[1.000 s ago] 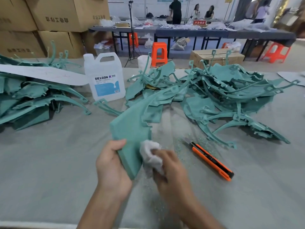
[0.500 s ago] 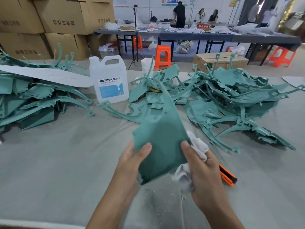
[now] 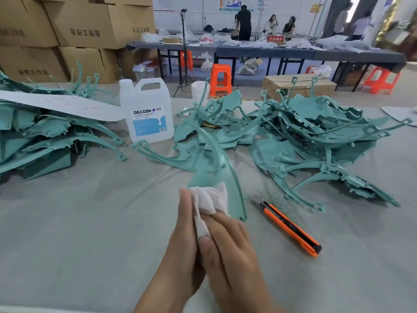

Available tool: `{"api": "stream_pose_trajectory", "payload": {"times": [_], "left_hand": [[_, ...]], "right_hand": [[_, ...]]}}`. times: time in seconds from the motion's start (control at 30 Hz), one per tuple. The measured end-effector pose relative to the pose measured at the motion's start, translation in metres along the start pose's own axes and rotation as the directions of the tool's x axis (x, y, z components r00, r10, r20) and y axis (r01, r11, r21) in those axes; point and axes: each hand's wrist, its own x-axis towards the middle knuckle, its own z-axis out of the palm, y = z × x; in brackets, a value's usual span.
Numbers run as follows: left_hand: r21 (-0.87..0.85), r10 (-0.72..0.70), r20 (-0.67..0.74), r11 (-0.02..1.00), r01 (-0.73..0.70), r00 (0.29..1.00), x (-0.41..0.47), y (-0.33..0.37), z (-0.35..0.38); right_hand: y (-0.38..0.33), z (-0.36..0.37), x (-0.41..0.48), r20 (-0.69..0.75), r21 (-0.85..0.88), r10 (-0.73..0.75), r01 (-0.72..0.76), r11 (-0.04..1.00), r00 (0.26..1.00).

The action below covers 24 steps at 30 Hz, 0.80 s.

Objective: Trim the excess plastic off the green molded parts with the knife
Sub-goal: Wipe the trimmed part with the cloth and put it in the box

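A green molded part stands on edge in front of me, its curved rim facing right. My left hand holds it from the left side. My right hand presses a white cloth against the part's near face. An orange and black utility knife lies on the grey table to the right of my hands, in neither hand. A big heap of green parts lies behind the knife. Another heap sits at the far left.
A white DEXCON jug stands at the back between the two heaps. A long white strip rests on the left heap. Cardboard boxes are stacked behind. Fine plastic shavings dust the table near the knife. People work at a far table.
The green part has turned from flat toward me to edge-on. My hands have come close together, and the cloth now sits on the part's near side. The knife is uncovered.
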Motion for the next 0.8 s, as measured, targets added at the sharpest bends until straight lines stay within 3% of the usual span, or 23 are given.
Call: {"api": "stream_pose_trajectory", "payload": {"times": [0.07, 0.1, 0.17, 0.2, 0.33, 0.43, 0.5, 0.57, 0.63, 0.8], "left_hand": [[0.094, 0.031, -0.026, 0.995, -0.028, 0.999, -0.001, -0.007, -0.005], [0.141, 0.067, -0.002, 0.988, -0.066, 0.998, -0.003, -0.01, -0.005], [0.186, 0.093, 0.085, 0.977, -0.107, 0.992, -0.009, -0.012, 0.001], [0.189, 0.087, 0.104, 0.976, -0.105, 0.991, -0.01, -0.012, 0.003], [0.101, 0.085, 0.066, 0.991, -0.092, 0.994, -0.013, 0.004, -0.003], [0.279, 0.138, 0.148, 0.944, -0.175, 0.979, -0.017, 0.01, -0.006], [0.39, 0.19, 0.115, 0.894, -0.22, 0.975, -0.02, 0.011, -0.011], [0.489, 0.207, 0.112, 0.84, -0.235, 0.972, -0.025, 0.017, -0.017], [0.603, 0.147, 0.207, 0.759, -0.244, 0.967, -0.032, 0.023, -0.02], [0.756, -0.04, 0.38, 0.589, -0.286, 0.924, -0.048, 0.041, -0.023]], "right_hand": [[0.015, -0.006, 0.014, -0.025, -0.067, 0.089, -0.091, 0.994, 0.996], [0.024, -0.01, 0.025, -0.059, -0.076, 0.218, -0.222, 0.972, 0.974], [0.042, -0.017, 0.042, -0.132, -0.004, 0.482, -0.487, 0.873, 0.866], [0.047, -0.018, 0.044, -0.149, 0.042, 0.544, -0.544, 0.838, 0.826], [0.034, -0.017, 0.021, -0.186, 0.013, 0.402, -0.407, 0.913, 0.897], [0.033, -0.02, 0.006, -0.133, -0.01, 0.345, -0.349, 0.937, 0.929], [0.038, -0.031, 0.011, -0.102, 0.04, 0.384, -0.382, 0.923, 0.918], [0.042, -0.047, 0.025, -0.022, 0.207, 0.515, -0.5, 0.841, 0.857], [0.051, -0.066, 0.041, 0.035, 0.329, 0.598, -0.575, 0.749, 0.8], [0.061, -0.072, 0.069, 0.175, 0.245, 0.537, -0.565, 0.788, 0.825]]}}
